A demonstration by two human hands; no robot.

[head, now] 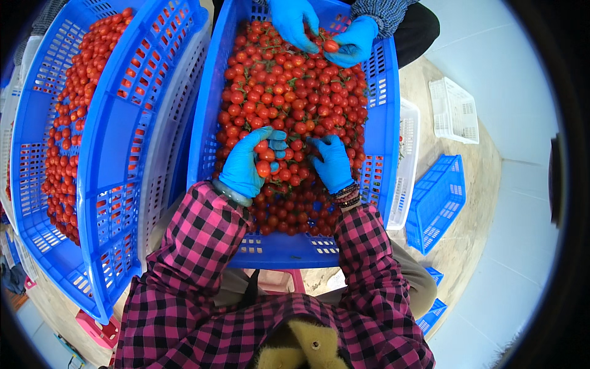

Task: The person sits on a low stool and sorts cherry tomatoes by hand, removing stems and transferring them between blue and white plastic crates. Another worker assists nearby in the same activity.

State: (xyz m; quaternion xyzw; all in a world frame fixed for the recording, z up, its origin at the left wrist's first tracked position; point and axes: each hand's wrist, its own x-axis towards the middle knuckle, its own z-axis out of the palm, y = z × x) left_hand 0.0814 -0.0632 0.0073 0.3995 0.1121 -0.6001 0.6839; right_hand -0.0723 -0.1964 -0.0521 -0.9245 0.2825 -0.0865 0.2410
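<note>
Before me is a large blue plastic crate holding a heap of red cherry tomatoes, some with green stems. My left hand, in a blue glove, is palm-up above the heap, its fingers curled around a few cherry tomatoes. To its right, my right hand, gloved in the same blue, reaches down to the heap. Its thumb and fingers are spread, with their tips touching tomatoes; I see nothing held between them.
Across the crate, a co-worker's gloved hands hold a tomato. On the left stands another blue crate of tomatoes. White crates and a smaller blue crate rest at the right. A pink plastic stool shows below the near rim.
</note>
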